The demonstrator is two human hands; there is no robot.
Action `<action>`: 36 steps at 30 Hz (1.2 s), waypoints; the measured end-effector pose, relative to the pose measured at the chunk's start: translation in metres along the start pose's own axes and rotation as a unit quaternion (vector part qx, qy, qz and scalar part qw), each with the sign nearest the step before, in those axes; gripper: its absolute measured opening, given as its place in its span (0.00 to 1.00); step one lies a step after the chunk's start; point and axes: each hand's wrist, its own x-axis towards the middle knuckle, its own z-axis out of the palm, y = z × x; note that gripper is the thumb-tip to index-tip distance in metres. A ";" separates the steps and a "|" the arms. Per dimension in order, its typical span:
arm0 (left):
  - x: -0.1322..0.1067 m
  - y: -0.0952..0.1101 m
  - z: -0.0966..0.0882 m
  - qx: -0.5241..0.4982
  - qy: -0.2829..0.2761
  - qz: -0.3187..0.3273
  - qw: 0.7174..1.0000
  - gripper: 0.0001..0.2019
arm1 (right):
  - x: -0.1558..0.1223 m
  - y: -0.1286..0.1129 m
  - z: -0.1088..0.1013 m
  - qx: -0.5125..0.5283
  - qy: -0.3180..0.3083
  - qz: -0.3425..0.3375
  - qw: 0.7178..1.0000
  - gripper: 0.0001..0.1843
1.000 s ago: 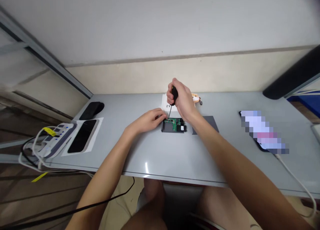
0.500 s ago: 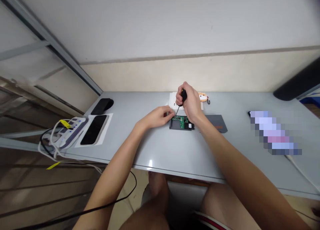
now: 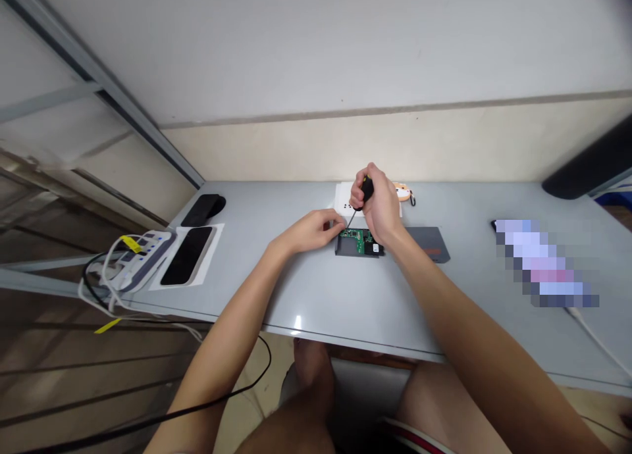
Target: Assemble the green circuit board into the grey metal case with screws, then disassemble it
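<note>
A small grey case (image 3: 348, 247) with a green circuit board (image 3: 360, 239) in it lies on the grey table (image 3: 345, 296). My right hand (image 3: 378, 204) is closed around a black-handled screwdriver (image 3: 366, 189), held upright, its tip down at the board's far left corner. My left hand (image 3: 316, 229) rests on the table at the case's left edge, fingers curled and pinched against that corner. A flat grey cover (image 3: 430, 242) lies just right of the case.
A white paper with small screws (image 3: 342, 201) and an orange figure keychain (image 3: 403, 192) lie behind the case. At left are a phone on paper (image 3: 187, 255), a black pouch (image 3: 204, 208) and a power strip with cables (image 3: 133, 262). A blurred patch covers an object (image 3: 546, 264) at right.
The camera view shifted, so everything sits further right in the picture. My right hand has risen slightly on the screwdriver; my left hand stays at the case's left corner.
</note>
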 end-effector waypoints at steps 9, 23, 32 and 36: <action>-0.001 0.001 -0.001 -0.008 -0.003 -0.002 1.000 0.12 | -0.003 -0.001 0.002 -0.002 -0.012 -0.002 1.000 0.30; 0.000 0.001 0.000 -0.008 0.000 -0.011 1.000 0.13 | -0.003 -0.002 0.001 -0.031 -0.008 0.004 0.999 0.28; 0.000 0.001 0.001 -0.021 0.005 -0.009 1.000 0.13 | -0.002 -0.004 0.000 -0.013 -0.002 -0.009 1.000 0.26; 0.002 -0.001 0.003 -0.031 0.029 0.004 0.999 0.10 | -0.003 -0.012 0.001 -0.004 0.013 0.002 1.000 0.27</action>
